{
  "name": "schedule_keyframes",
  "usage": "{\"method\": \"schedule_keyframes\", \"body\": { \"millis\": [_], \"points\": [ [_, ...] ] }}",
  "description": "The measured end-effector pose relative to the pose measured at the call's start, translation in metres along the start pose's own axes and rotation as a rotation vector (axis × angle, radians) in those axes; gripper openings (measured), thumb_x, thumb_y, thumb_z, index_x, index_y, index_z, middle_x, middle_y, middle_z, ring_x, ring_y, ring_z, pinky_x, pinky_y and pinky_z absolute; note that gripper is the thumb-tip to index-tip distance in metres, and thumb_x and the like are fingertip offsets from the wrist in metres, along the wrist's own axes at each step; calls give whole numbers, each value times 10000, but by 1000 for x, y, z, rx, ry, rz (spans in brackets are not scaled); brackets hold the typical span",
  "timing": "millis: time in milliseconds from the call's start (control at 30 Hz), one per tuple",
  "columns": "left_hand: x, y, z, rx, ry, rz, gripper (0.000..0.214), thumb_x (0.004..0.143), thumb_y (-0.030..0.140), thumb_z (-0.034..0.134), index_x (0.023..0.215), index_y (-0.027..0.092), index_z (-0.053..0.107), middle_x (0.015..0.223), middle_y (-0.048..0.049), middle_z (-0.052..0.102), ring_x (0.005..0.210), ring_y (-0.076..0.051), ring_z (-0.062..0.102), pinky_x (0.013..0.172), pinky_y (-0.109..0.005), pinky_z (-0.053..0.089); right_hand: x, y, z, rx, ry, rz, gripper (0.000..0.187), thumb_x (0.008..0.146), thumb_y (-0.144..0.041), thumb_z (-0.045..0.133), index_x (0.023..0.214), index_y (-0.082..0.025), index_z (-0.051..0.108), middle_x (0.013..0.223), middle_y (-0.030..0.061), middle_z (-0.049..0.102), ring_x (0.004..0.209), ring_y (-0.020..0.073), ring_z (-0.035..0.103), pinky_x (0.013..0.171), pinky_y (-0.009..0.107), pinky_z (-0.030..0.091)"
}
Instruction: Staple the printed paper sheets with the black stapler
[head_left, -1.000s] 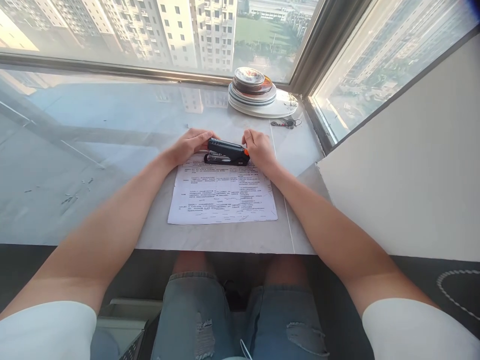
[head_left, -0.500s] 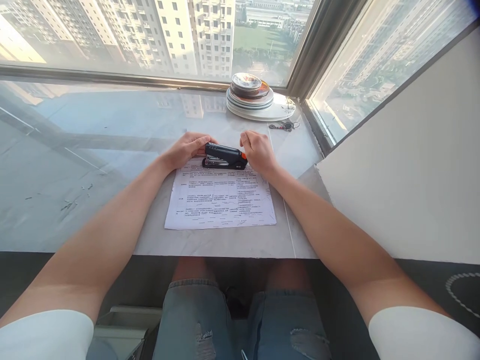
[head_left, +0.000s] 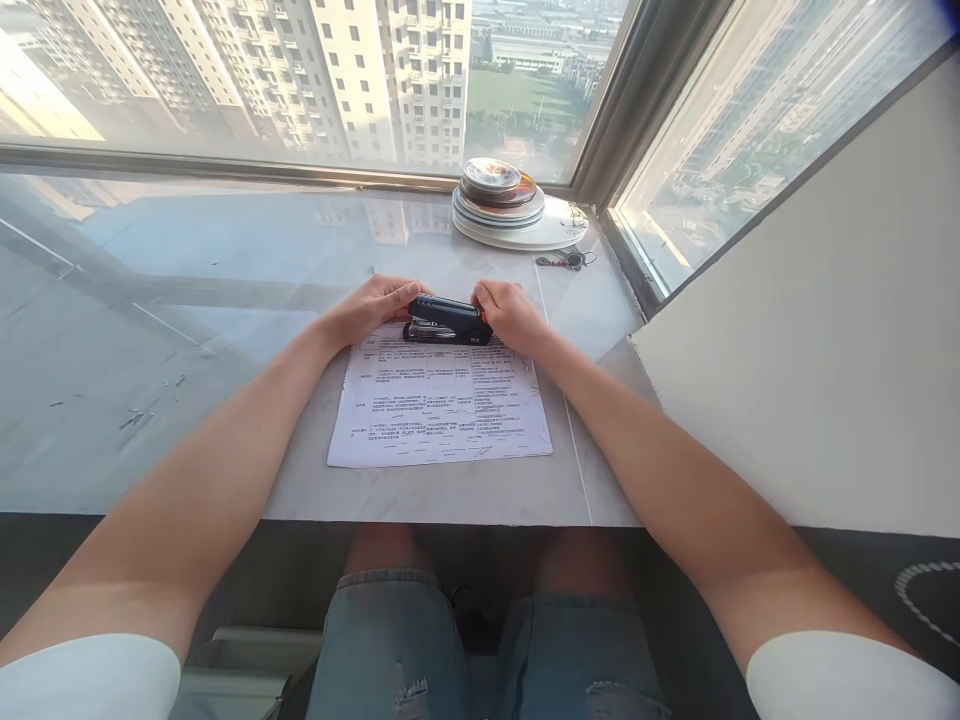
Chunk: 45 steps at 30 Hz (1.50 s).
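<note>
A black stapler [head_left: 448, 320] lies sideways across the top of a printed sheet of paper [head_left: 442, 410], its upper arm slightly raised from the base. My left hand [head_left: 376, 304] is closed on the stapler's left end, thumb on top, most of its fingers hidden behind. At the other end, my right hand [head_left: 511, 312] is closed with thumb and fingers on the stapler's rear, where a little orange shows. Many loose staples are scattered over the lower part of the sheet.
A stack of plates [head_left: 499, 205] stands by the window corner, with a bunch of keys [head_left: 568, 260] in front of it. More loose staples [head_left: 142, 412] lie on the ledge at the left. A white wall [head_left: 810, 330] rises at the right, and the ledge's front edge runs above my knees.
My right hand has shifted a little left onto the stapler's rear end and now covers most of the orange part. My left hand keeps its place at the other end.
</note>
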<state>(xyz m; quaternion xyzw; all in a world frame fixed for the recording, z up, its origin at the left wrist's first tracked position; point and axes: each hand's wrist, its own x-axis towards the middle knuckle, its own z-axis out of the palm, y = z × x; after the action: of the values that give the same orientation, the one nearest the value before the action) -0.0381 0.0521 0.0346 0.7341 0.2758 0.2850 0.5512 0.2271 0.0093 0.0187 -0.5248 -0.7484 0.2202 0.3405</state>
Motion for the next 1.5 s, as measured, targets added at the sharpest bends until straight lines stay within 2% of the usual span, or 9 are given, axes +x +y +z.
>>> {"method": "schedule_keyframes", "body": {
  "millis": [667, 767, 833, 967, 1067, 1133, 1267, 1400, 1500],
  "points": [
    [-2, -2, -8, 17, -39, -29, 621, 929, 748, 698, 1133, 186, 864, 1050, -138, 830, 972, -264, 802, 831, -330, 652, 1, 0, -3, -39, -50, -108, 435, 1124, -509, 370, 834, -244, 557, 874, 67, 662, 892, 246, 602, 884, 414, 481],
    [-2, -1, -7, 18, -33, -36, 634, 921, 768, 691, 1098, 187, 873, 1055, -138, 832, 952, -265, 804, 847, -343, 651, -4, -5, -3, 13, 1, -187, 532, 1140, -572, 305, 917, -233, 649, 963, 82, 700, 993, 257, 619, 952, 428, 485],
    [-2, 1, -6, 25, -25, -36, 651, 909, 784, 691, 1081, 183, 874, 1026, -138, 833, 924, -267, 803, 841, -356, 651, -8, -10, -2, 45, -46, -238, 497, 1118, -611, 395, 1071, -233, 714, 1040, 81, 729, 1045, 259, 641, 979, 427, 500],
    [-2, 5, -3, 12, 43, 6, 659, 854, 801, 741, 1062, 187, 864, 1036, -140, 829, 1002, -305, 796, 896, -409, 653, -15, -16, 7, -19, -87, -295, 444, 936, -452, 774, 1320, -238, 716, 1180, 82, 763, 1079, 266, 700, 993, 423, 537],
    [2, 6, -2, -103, 191, 95, 683, 876, 826, 693, 1080, 188, 832, 1174, -161, 805, 1195, -337, 749, 989, -453, 635, -17, -17, 12, -42, -8, -315, 325, 959, -310, 718, 1278, -259, 750, 1105, 44, 804, 990, 237, 743, 956, 411, 567],
    [5, 4, -3, -201, 273, 123, 716, 929, 840, 602, 1133, 182, 798, 1251, -175, 779, 1280, -343, 711, 1042, -474, 616, -19, -18, 12, -73, 109, -354, 315, 1012, -276, 639, 1309, -292, 744, 1153, 32, 814, 1073, 245, 752, 988, 434, 575],
    [12, -3, -10, -324, 192, 16, 821, 980, 852, 470, 1218, 118, 749, 1214, -218, 773, 1288, -377, 704, 1034, -479, 617, -19, -24, 6, -220, 271, -459, 339, 1079, -289, 582, 1372, -398, 714, 1335, 1, 779, 1390, 289, 640, 1149, 538, 507],
    [14, -14, -16, -385, 58, -178, 774, 1021, 791, 474, 1171, 92, 770, 1140, -212, 795, 1195, -357, 751, 988, -441, 646, -18, -26, 0, -328, 209, -512, 290, 1081, -368, 625, 1343, -446, 722, 1317, -20, 781, 1417, 306, 611, 1174, 573, 475],
    [12, -18, -16, -425, 66, -238, 557, 1061, 613, 583, 1179, 109, 789, 1185, -178, 801, 1169, -294, 768, 1049, -397, 637, -16, -24, 1, -337, 211, -516, 286, 1076, -327, 631, 1324, -426, 733, 1323, -16, 777, 1406, 308, 612, 1179, 581, 460]
  ]
}}
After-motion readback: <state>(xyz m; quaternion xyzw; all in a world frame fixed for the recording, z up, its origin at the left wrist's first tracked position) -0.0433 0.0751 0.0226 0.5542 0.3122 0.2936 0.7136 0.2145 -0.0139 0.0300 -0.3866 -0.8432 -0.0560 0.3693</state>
